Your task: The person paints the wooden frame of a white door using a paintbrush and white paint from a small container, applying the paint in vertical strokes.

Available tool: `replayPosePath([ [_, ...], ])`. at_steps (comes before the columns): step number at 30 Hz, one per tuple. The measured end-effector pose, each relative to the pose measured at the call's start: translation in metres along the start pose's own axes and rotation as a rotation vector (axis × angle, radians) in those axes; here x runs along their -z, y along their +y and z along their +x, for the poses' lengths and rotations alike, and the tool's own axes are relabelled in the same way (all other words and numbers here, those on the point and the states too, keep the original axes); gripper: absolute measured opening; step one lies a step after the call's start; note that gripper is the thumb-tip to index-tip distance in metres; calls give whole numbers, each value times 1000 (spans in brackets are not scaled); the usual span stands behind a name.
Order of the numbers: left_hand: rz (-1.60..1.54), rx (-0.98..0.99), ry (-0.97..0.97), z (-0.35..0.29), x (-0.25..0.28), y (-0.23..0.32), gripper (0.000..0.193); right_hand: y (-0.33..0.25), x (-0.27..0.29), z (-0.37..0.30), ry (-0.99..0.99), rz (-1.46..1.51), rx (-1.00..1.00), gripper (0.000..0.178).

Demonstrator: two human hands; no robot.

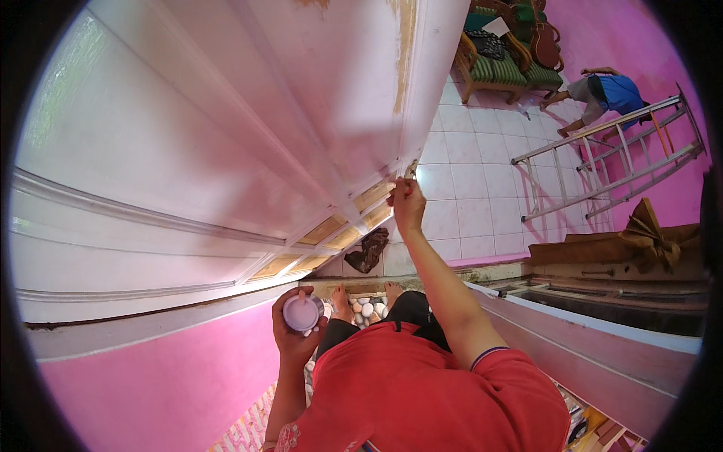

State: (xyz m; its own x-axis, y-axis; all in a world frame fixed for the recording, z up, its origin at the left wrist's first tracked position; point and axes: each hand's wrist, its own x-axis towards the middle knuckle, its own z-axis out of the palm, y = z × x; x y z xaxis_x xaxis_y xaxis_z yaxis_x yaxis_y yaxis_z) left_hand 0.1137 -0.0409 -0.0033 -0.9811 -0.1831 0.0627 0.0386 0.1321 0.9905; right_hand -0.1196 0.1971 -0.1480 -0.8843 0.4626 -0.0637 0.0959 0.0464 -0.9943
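Note:
My left hand (295,325) is wrapped round a small round tub of pale lilac paint (302,313), held upright at the lower left. Stretched forward, my right hand (407,197) pinches what looks like a small brush with a red handle (409,192); its working end is hard to make out. That hand is at the edge of a white panelled door (226,135), just below the metal lock (412,168). Strips of bare, yellowish wood (322,230) show in the door's lower panels.
A dark crumpled cloth (367,251) lies on the white tiles by the door. Beyond, an aluminium ladder (610,162) stands near a bending person in blue (619,94). Green-striped chairs (497,68) are at the back. A window frame (595,301) is at right; pebbles (367,309) lie underfoot.

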Motion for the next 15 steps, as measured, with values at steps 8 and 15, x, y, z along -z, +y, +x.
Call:
replayPosePath([
  [8, 2, -16, 13, 1, 0, 0, 68, 13, 3, -9, -19, 15, -35, 28],
  [15, 18, -7, 2, 0, 2, -8, 69, 9, 13, 25, 86, 10, -23, 30],
])
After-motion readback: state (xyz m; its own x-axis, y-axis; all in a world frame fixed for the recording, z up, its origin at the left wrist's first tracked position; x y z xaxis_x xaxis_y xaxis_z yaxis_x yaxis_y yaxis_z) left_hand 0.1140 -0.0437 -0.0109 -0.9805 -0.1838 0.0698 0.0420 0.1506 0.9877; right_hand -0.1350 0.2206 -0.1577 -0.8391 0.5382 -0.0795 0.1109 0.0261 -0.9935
